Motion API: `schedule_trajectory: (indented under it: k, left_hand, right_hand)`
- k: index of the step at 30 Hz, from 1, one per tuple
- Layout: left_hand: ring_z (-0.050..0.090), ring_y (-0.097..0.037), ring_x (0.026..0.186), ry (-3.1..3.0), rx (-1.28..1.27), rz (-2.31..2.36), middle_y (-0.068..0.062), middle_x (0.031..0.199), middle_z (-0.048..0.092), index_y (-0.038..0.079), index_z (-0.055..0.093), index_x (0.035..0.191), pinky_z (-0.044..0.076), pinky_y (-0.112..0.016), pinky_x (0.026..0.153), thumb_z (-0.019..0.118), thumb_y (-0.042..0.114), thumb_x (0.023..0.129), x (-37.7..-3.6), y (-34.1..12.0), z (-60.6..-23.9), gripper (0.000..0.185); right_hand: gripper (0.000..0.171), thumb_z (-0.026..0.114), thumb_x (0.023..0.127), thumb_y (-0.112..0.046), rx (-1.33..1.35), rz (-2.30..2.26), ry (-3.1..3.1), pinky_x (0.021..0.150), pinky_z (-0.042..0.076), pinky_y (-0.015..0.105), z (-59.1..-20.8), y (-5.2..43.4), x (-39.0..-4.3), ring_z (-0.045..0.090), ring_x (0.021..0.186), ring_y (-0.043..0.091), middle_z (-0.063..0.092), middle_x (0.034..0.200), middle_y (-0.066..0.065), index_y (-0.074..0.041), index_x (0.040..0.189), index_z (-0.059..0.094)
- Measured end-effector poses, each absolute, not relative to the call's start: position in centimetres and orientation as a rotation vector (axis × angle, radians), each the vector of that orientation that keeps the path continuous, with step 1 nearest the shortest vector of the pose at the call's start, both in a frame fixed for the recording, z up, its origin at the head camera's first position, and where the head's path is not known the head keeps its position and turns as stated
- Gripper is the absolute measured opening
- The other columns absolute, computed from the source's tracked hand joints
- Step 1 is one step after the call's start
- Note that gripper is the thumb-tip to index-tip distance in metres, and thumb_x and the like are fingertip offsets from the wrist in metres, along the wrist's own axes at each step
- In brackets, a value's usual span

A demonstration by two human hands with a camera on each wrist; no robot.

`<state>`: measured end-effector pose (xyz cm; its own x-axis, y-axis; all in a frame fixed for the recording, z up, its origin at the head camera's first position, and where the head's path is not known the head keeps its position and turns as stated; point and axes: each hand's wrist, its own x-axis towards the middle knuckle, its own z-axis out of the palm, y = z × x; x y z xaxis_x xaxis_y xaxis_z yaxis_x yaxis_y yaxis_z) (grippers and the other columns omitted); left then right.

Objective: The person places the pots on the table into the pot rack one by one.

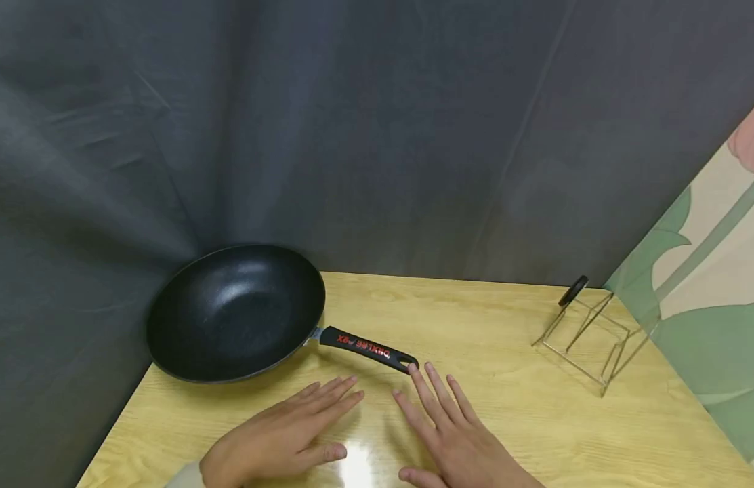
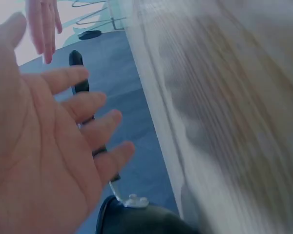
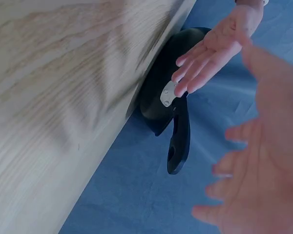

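From above the near side, the head view looks down over the tabletop (image 1: pixel 511 420); both wrist views, low and close, turned sideways, face the far curtain (image 1: pixel 377 149), sharing the pan (image 1: pixel 236 312).

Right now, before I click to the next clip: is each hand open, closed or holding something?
Left hand: open, holding nothing.
Right hand: open, holding nothing, near the end of the wok handle.

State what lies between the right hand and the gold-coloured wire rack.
Head view: only bare yellow wood-grained tabletop between the right hand and the rack.
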<state>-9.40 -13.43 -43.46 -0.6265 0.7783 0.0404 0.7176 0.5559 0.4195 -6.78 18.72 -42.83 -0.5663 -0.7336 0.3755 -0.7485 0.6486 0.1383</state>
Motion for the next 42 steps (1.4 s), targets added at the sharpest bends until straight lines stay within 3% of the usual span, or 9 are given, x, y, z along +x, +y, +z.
schedule_trajectory:
  k: [4,9,16,22,31,34,42]
  left_hand:
    - [0.016,-0.021,0.155,2.641,1.202,0.677,0.003,0.170,0.018,0.021,0.023,0.165,0.025,-0.048,0.120,0.035,0.056,0.109,-9.3,-13.2,-43.6,0.067]
    - [0.015,-0.025,0.155,2.616,1.175,0.753,-0.001,0.170,0.014,0.020,0.020,0.166,0.025,-0.052,0.120,0.040,0.055,0.108,-9.3,-12.7,-43.9,0.070]
    - [0.015,-0.024,0.155,2.563,1.153,0.803,-0.004,0.171,0.013,0.020,0.016,0.166,0.027,-0.053,0.119,0.040,0.054,0.108,-9.2,-12.5,-44.0,0.072]
    - [0.018,-0.020,0.154,2.459,1.158,0.916,0.004,0.170,0.012,0.023,0.012,0.167,0.030,-0.050,0.118,0.041,0.051,0.109,-9.3,-12.1,-43.7,0.071]
    - [0.031,-0.027,0.149,2.424,1.061,1.100,-0.007,0.167,0.026,0.015,0.019,0.165,0.033,-0.051,0.116,0.045,0.046,0.109,-10.1,-11.3,-43.7,0.068]
    - [0.033,-0.029,0.148,2.380,0.961,1.204,-0.007,0.166,0.029,0.015,0.021,0.165,0.034,-0.053,0.115,0.046,0.046,0.109,-10.6,-11.1,-43.9,0.068]
    - [0.027,-0.033,0.150,2.250,0.776,1.444,-0.008,0.166,0.027,0.016,0.023,0.164,0.029,-0.059,0.116,0.053,0.034,0.108,-11.2,-10.5,-45.1,0.066]
  right_hand:
    - [0.087,0.044,0.101,-0.066,1.075,0.131,-2.482,0.123,-0.004,0.045,-42.7,18.5,-7.0,0.020,0.150,0.048,0.019,0.164,0.029,-0.004,0.160,0.028]
    - [0.088,0.031,0.104,-0.068,0.952,0.158,-2.526,0.123,-0.005,0.044,-42.4,18.2,-7.3,0.015,0.151,0.047,0.014,0.165,0.030,-0.002,0.162,0.022]
    - [0.088,0.028,0.104,-0.068,0.847,0.150,-2.565,0.123,-0.004,0.044,-42.0,17.8,-7.7,0.008,0.154,0.044,0.011,0.167,0.028,-0.002,0.162,0.020]
    - [0.087,0.029,0.105,-0.066,0.799,0.138,-2.569,0.121,0.015,0.056,-41.8,17.6,-8.2,0.009,0.154,0.044,0.011,0.166,0.029,0.000,0.162,0.022]
    - [0.088,0.030,0.104,-0.068,0.785,0.161,-2.592,0.114,0.028,0.063,-41.5,16.9,-9.0,0.013,0.153,0.045,0.016,0.165,0.029,-0.002,0.162,0.023]
    - [0.088,0.035,0.104,-0.067,0.785,0.158,-2.607,0.115,0.028,0.063,-41.6,16.8,-9.2,0.011,0.154,0.043,0.014,0.166,0.028,-0.002,0.162,0.024]
    - [0.092,0.071,0.094,-0.048,0.776,0.160,-2.679,0.111,0.029,0.068,-41.7,16.4,-9.6,0.020,0.149,0.051,0.020,0.164,0.030,-0.004,0.161,0.027]
